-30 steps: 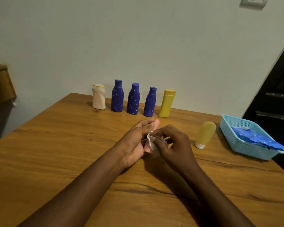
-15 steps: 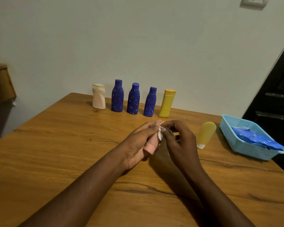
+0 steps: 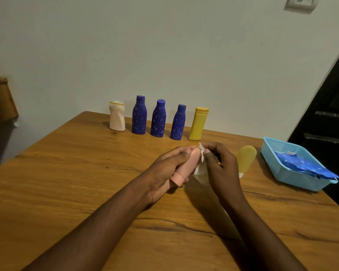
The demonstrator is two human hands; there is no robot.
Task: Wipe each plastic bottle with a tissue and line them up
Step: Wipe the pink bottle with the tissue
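The left hand (image 3: 164, 169) grips the pink bottle (image 3: 187, 166) round its body, fingers curled over the top side. The bottle lies tilted between the two hands, its cap end poking out below the left hand's fingers toward the person. The right hand (image 3: 221, 169) pinches the tissue (image 3: 199, 170) between thumb and fingers and presses it against the bottle's side.

Over the last second the tissue has travelled up the bottle: it sat near the middle, by the left palm, and now a corner of it stands at the far end, just past the left fingertips. More of the pink body and the cap now show than before, so the bottle has also slid or turned in the left hand. That reads as a wiping stroke nearly run along its length.

Beyond both hands a row of five bottles (image 3: 158, 121) stands upright on the tabletop (image 3: 67, 173). A yellow tube (image 3: 246, 157) stands just past the right hand, likely next in turn.
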